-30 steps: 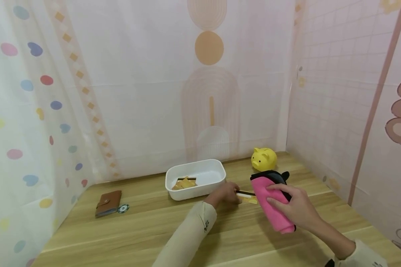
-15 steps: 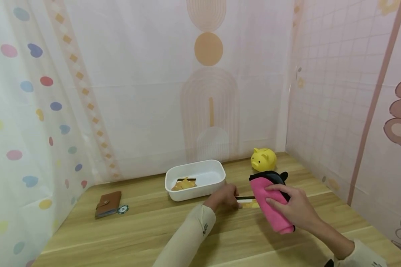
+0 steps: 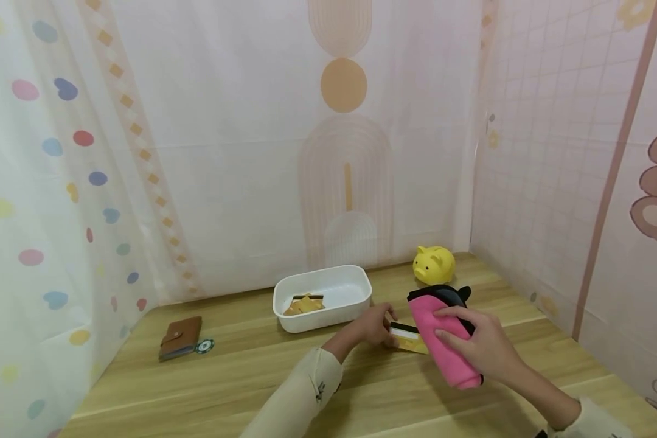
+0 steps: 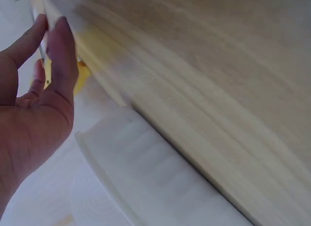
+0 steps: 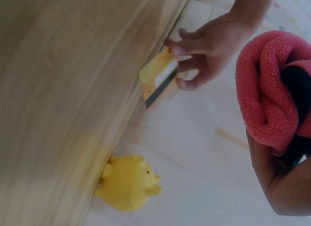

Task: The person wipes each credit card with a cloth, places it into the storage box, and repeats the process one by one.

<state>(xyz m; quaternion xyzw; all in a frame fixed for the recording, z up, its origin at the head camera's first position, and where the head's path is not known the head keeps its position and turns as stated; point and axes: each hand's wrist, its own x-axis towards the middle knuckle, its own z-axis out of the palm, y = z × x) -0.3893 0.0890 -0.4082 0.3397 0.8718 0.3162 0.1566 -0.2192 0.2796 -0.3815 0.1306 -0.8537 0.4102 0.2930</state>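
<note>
My left hand (image 3: 376, 325) pinches a yellow bank card (image 3: 407, 338) with a black stripe and a white strip, just above the table. In the right wrist view the card (image 5: 159, 78) stands tilted between the fingertips and thumb. My right hand (image 3: 484, 337) grips a rolled pink towel (image 3: 443, 347) with black edging. The towel's fluffy coiled end (image 5: 265, 85) shows in the right wrist view, and in the head view the towel hides the card's right end. Behind the left hand a white tray (image 3: 328, 319) holds several yellow cards (image 3: 305, 304).
A yellow piggy bank (image 3: 434, 266) stands behind the towel at the back right. On the left of the wooden table (image 3: 241, 377) lie a brown wallet (image 3: 180, 337) and a poker chip (image 3: 205, 346). Patterned curtains (image 3: 241, 182) close off the back and sides.
The card in my left hand has tilted, showing more of its striped face, and sits slightly lower in view. My right hand holds the towel almost where it was.
</note>
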